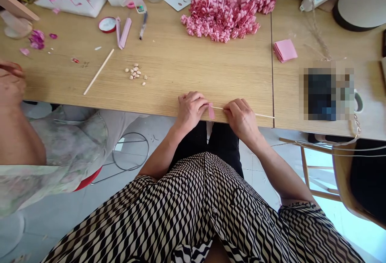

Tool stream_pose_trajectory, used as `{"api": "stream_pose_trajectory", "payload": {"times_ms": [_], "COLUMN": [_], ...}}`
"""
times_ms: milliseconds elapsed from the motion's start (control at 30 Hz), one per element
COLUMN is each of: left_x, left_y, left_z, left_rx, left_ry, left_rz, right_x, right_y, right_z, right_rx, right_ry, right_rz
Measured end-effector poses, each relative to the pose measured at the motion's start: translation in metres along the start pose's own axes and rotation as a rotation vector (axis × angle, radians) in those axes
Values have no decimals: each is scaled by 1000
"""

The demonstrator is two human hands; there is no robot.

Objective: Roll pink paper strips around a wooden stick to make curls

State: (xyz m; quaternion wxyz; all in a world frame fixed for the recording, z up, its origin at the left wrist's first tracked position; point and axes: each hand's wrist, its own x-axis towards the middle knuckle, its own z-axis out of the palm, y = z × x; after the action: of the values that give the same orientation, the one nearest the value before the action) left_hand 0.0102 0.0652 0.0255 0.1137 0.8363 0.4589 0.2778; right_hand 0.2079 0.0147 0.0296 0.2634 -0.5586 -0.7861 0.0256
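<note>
At the table's front edge, my left hand (192, 110) pinches one end of a pink paper strip (211, 112), where it meets a thin pale wooden stick (264, 116). My right hand (240, 119) is closed around the same stick, a little to the right of the strip. The stick's free end juts out rightward past that hand. From between the two hands the strip's loose end hangs down. My left fingertips partly hide where paper and stick touch.
Curled pink paper pieces (223, 13) are heaped at the back. A pink paper stack (285, 50) lies right. Several small beige nuts or seeds (135, 71) and another stick (99, 72) lie left. A co-worker's arm (18, 126) rests at far left.
</note>
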Motion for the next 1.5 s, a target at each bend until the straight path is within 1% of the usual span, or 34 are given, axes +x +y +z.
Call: {"api": "stream_pose_trajectory", "payload": {"times_ms": [67,133,233,300,367,433,467,500,533,600,700,833,967,1100,1167,1300,1500], "left_x": [4,8,9,4,-7,-25,-36,-46,-57,-74,-86,-81,-76,-75,-75,-76,-76], "left_y": [-5,-10,-15,-15,-11,-3,1,6,10,17,20,19,22,23,23,21,20], "left_z": [-4,-7,-12,-15,-18,-18,-16,-14,-11,-2,11,18,17,17,17,18,19], "left_rx": [-2,-2,-12,-17,-25,-41,-55,-65,-68,-49,-34,-61,-80,-130,-138,-131,-98], "left_ry": [-65,-107,-113,-51,74,227,292,333,340,319,281,262,259,274,286,328,321], "left_rz": [52,98,133,124,97,64,48,44,46,41,35,-24,-75,-105,-106,-66,-65], "right_x": [0,-1,-1,-2,-3,-4,-4,-4,-4,-5,-7,-11,-13,-13,-13,-12,-14], "right_y": [-1,-3,-4,-4,-5,-6,-8,-10,-12,-16,-22,-25,-24,-22,-22,-23,-26], "right_z": [0,0,0,0,-1,-2,-2,-2,-2,-1,0,-1,-1,-1,-1,-1,0], "right_rx": [-14,-28,-20,7,39,62,69,73,76,75,67,65,75,61,48,72,97], "right_ry": [-6,-9,-17,-21,-22,-24,-26,-28,-33,-47,-77,-93,-101,-102,-94,-80,-103], "right_rz": [-5,-5,5,15,27,34,35,33,31,20,2,8,10,-8,-23,-28,5]}}
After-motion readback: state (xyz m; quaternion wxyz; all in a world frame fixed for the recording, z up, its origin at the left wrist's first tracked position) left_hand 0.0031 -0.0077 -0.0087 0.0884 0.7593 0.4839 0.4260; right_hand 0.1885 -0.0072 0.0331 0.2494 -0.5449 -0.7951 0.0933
